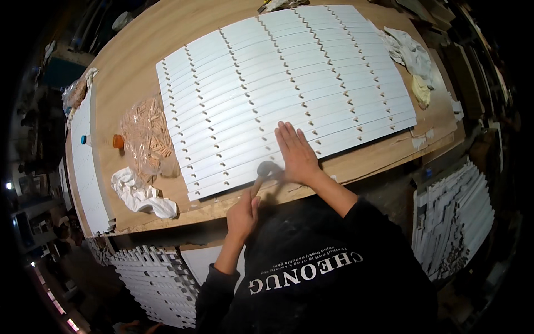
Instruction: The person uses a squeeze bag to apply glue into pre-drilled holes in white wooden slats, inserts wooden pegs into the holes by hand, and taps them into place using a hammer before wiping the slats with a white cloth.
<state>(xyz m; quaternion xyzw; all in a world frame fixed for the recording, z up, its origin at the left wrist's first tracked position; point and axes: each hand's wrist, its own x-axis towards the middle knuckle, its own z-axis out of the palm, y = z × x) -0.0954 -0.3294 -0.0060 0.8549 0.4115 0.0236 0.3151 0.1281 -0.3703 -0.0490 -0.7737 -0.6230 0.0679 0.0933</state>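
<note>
My left hand [242, 216] is closed round the wooden handle of a hammer [268, 168], whose dark head is blurred over the near edge of the white boards. Fingers stretched out, my right hand [297, 156] rests flat on the nearest boards, just right of the hammer head. The long white boards [233, 119] lie side by side in one wide sheet. Rows of short wooden dowels [285, 64] stick up from them in several lines running away from me.
A clear plastic bag of loose dowels [147, 133] lies left of the boards, with an orange cap [118, 141] beside it. White cloths [142, 195] lie at the near left and far right. Stacks of white boards [456, 214] stand below the wooden table [133, 67].
</note>
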